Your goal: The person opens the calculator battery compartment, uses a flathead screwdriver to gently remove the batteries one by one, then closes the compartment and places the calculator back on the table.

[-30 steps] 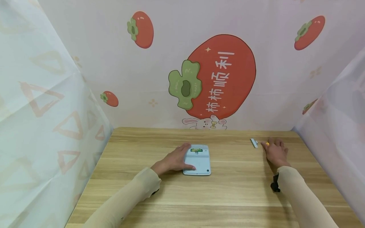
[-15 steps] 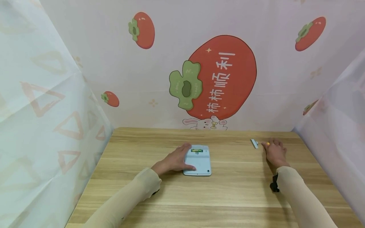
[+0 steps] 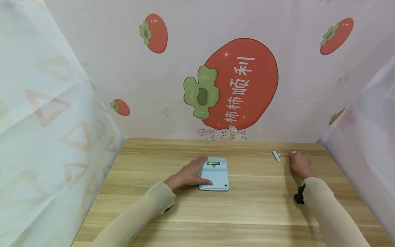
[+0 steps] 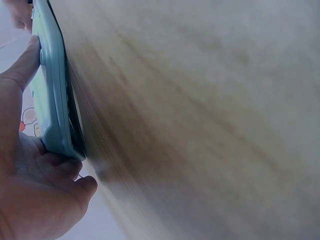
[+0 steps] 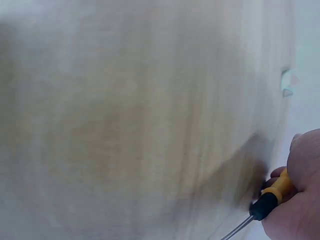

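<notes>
A pale blue calculator (image 3: pixel 219 176) lies face down on the table. In its uncovered slot sits a small green-and-yellow battery (image 3: pixel 213 163). My left hand (image 3: pixel 190 172) grips its left side, thumb on the near part of the back; in the left wrist view the fingers curl around one end of the casing (image 4: pixel 52 95). At the far right, my right hand (image 3: pixel 300 163) holds a screwdriver (image 5: pixel 272 197) with a yellow and black handle; its thin metal shaft points away from the palm. To the left of that hand lies the small pale blue battery cover (image 3: pixel 276 156).
The wood-grain table (image 3: pixel 247 212) ends at a back wall sheet (image 3: pixel 154 85) printed with red persimmons. Pale sheets also hang on the left (image 3: pixel 46 137) and right (image 3: pixel 367 137). A black strap device (image 3: pixel 299 197) is on the right wrist.
My right hand has shifted slightly right and its fingers have drawn in around the screwdriver. The left hand, the calculator and the cover have stayed in place.
</notes>
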`<control>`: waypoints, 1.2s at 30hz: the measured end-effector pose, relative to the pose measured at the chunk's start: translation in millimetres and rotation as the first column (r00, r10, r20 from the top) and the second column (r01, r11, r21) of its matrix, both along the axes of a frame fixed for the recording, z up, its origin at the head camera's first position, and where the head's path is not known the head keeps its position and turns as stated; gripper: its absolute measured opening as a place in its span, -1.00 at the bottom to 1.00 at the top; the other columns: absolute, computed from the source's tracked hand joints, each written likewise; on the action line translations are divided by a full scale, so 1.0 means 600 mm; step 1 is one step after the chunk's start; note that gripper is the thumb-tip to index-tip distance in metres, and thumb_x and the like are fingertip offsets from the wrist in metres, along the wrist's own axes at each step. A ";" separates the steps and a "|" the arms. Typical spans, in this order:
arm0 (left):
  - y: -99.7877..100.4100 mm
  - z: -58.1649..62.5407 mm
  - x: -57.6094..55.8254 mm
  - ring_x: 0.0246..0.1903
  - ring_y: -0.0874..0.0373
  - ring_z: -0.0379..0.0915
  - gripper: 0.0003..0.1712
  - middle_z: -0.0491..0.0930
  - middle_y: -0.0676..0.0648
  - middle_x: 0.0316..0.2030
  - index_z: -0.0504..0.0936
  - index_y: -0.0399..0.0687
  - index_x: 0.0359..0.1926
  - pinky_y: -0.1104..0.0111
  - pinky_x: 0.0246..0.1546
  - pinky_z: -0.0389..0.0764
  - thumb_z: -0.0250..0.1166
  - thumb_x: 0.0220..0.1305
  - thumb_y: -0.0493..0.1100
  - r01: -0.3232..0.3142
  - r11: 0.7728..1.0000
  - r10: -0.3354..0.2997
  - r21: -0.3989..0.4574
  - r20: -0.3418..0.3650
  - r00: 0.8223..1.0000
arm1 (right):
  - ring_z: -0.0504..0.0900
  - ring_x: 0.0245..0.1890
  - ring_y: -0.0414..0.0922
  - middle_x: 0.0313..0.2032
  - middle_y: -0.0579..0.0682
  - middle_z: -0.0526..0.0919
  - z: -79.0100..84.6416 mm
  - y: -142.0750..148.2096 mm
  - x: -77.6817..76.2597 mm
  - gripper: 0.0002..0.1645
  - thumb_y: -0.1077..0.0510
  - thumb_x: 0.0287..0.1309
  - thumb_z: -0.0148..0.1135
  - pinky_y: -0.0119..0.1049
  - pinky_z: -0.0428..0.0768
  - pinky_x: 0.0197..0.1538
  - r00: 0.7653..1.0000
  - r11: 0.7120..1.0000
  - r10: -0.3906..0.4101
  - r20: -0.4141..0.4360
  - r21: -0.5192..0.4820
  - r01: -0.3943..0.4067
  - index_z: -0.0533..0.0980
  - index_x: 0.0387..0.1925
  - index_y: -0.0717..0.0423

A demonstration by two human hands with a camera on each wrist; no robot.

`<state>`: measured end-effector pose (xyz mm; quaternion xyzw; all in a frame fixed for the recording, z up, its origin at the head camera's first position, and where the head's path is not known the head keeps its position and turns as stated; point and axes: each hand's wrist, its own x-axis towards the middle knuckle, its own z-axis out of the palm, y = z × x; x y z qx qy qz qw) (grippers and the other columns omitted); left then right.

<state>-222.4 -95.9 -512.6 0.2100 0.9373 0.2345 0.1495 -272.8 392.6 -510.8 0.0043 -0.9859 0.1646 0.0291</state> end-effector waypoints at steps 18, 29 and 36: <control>0.000 0.001 0.001 0.65 -0.08 -0.05 0.32 -0.01 -0.08 0.69 0.04 0.02 0.70 -0.04 0.61 0.14 0.48 0.16 0.45 0.005 1.000 -0.005 -0.005 -0.009 1.000 | 0.66 -0.28 0.46 -0.32 0.56 0.67 0.033 -0.005 -0.016 -0.24 0.03 0.68 -0.24 0.31 0.60 -0.17 0.972 0.964 -0.190 -0.138 -0.215 0.158 0.55 -0.47 0.54; 0.000 -0.003 -0.003 0.66 -0.06 -0.07 0.32 -0.02 -0.07 0.69 0.03 0.03 0.71 -0.04 0.62 0.13 0.48 0.16 0.45 0.010 1.000 -0.010 -0.006 -0.013 1.000 | 0.69 -0.30 -0.52 0.10 0.51 0.64 0.063 -0.042 -0.025 -0.23 -0.07 0.72 -0.33 -0.60 0.69 -0.11 0.986 0.728 -0.164 0.023 -0.672 0.137 0.42 0.20 0.64; 0.001 -0.004 -0.003 0.66 -0.05 -0.08 0.32 -0.01 -0.07 0.69 0.03 0.03 0.71 -0.03 0.63 0.10 0.48 0.17 0.43 0.007 1.000 -0.007 -0.005 -0.008 1.000 | 0.79 -0.33 -0.34 -0.37 -0.20 0.77 0.079 -0.058 -0.027 -0.45 -0.06 0.73 -0.27 -0.41 0.76 -0.05 0.993 0.576 -0.093 0.065 -0.810 0.107 0.43 0.04 0.37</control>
